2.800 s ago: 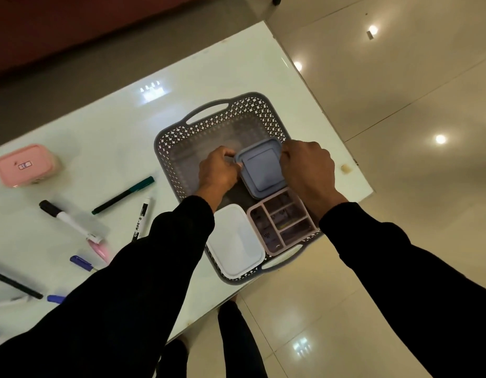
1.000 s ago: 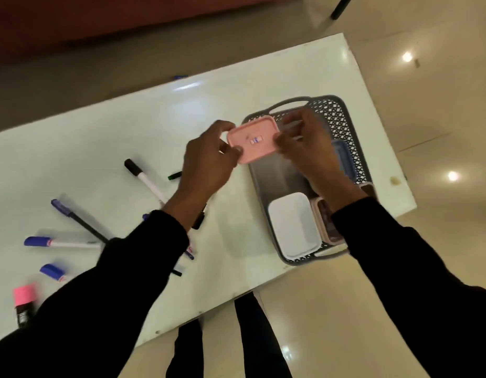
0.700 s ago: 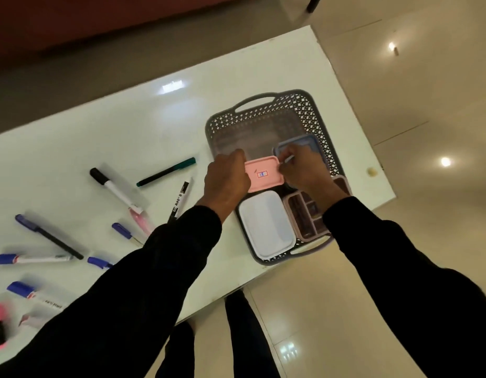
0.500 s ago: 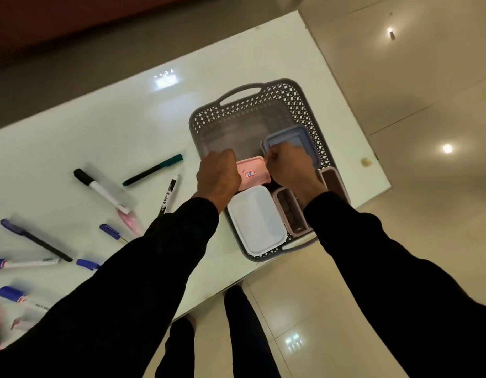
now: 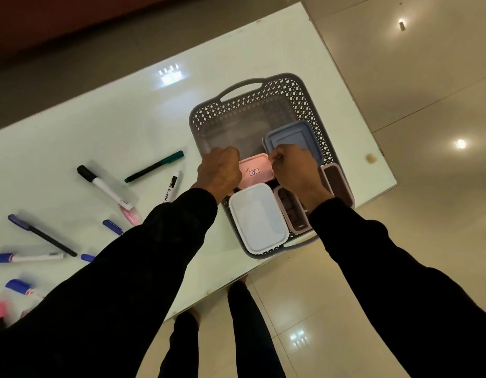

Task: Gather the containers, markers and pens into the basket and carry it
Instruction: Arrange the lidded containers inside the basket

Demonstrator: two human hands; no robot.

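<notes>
Hands meet over the grey basket (image 5: 304,105) in the centre of the frame, seen from the head camera. The left hand (image 5: 218,171) curls closed on the left end of a pink box (image 5: 257,171), and the right hand (image 5: 295,170) pinches its right end, fingers bent. The pink box sits low inside the basket, just above a white box (image 5: 258,218). A blue box (image 5: 293,136) lies to the upper right of it, partly under the right hand. A divided pink tray (image 5: 289,211) sits at the basket's lower right, half hidden by the right wrist.

The basket stands near the right edge of the pale desk (image 5: 113,118). To the left of the frame, markers and pens lie scattered on the desk: a green pen (image 5: 154,166), a black-capped white marker (image 5: 102,186), a dark pen (image 5: 43,236), and several blue-capped ones near the lower left. Black sleeves cover both arms.
</notes>
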